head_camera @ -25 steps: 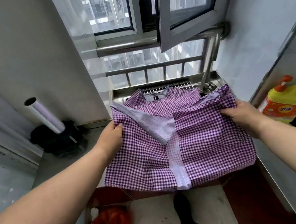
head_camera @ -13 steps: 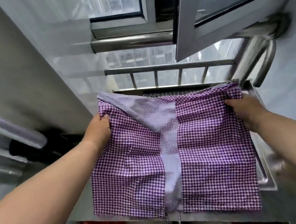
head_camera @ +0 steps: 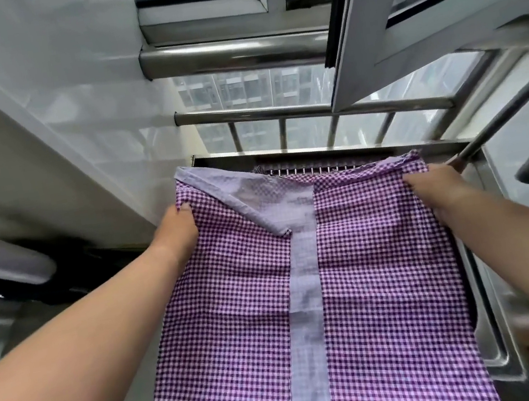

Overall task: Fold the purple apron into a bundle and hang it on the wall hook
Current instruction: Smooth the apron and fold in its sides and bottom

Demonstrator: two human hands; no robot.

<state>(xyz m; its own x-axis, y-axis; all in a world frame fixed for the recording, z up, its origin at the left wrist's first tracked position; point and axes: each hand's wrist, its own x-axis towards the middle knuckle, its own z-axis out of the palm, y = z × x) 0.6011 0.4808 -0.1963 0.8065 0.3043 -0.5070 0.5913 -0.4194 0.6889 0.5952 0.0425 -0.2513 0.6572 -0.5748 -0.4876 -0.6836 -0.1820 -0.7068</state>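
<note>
I am holding a purple-and-white checked apron (head_camera: 238, 308) with a pale lilac strip; a silver-grey steel sink (head_camera: 495, 330) is showing beneath.

The purple gingham apron (head_camera: 304, 284) hides most of the steel sink (head_camera: 498, 329) under it and runs off the frame's bottom edge at lower right. The left hand (head_camera: 176, 230) and right hand (head_camera: 434, 189) each have fingers tucked behind the cloth, out of sight. The faucet (head_camera: 526, 110) at right is blurred. A yellowish thing at the lower right edge is smeared beyond telling.
</note>
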